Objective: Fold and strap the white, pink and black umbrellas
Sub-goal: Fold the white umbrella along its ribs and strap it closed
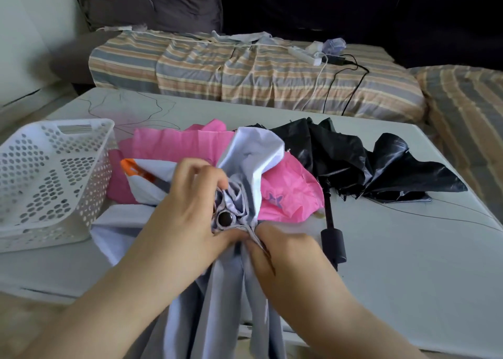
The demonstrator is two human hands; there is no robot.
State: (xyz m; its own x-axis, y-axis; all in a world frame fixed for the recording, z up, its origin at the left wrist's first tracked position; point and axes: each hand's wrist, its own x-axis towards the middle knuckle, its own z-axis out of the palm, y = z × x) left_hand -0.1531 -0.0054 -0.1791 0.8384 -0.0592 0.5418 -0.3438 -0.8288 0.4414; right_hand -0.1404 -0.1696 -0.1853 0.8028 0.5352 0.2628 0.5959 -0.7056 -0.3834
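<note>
The left hand [187, 209] grips the gathered top of the white umbrella [245, 168], and the right hand [283, 252] pinches a fold of its cloth at the near table [408, 249] edge. Behind lies the pink umbrella [185, 143], touching the basket [51, 173] at left. The black umbrella [353, 162] lies at right, with bare tabletop beyond it.

white umbrella [217, 290] handle hidden (below frame), right hand [283, 252] fingertips blurred
</note>
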